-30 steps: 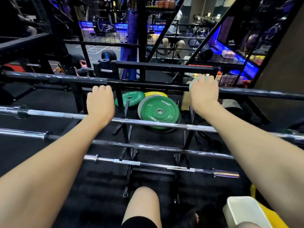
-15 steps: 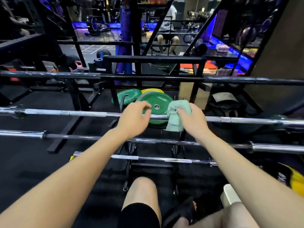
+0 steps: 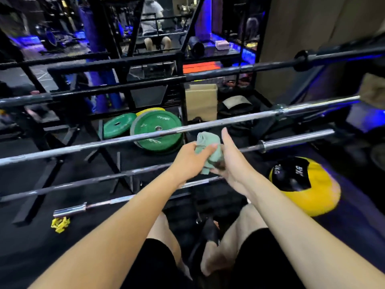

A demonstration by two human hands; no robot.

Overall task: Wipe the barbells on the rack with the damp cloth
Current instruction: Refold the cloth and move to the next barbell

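Head view: left hand [image 3: 188, 161] pinching the green cloth [image 3: 209, 151], fingers [image 3: 210, 147] curled onto its near fold. Right hand [image 3: 231, 161] upright against the cloth's other side, fingers [image 3: 226, 136] straight and together, palm cupping the bunched fabric. Cloth held off the bars, just below the chrome barbell [image 3: 187, 127] crossing beyond the fingertips. Second barbell [image 3: 295, 138] running behind the right fingers; third barbell [image 3: 70, 211] lower, nearer than the wrists. Dark barbell [image 3: 208, 75] on the black rack [image 3: 116, 65], well beyond the fingers. Green plates [image 3: 158, 130] past the left fingertips; yellow medicine ball [image 3: 306, 186] right of the right wrist.
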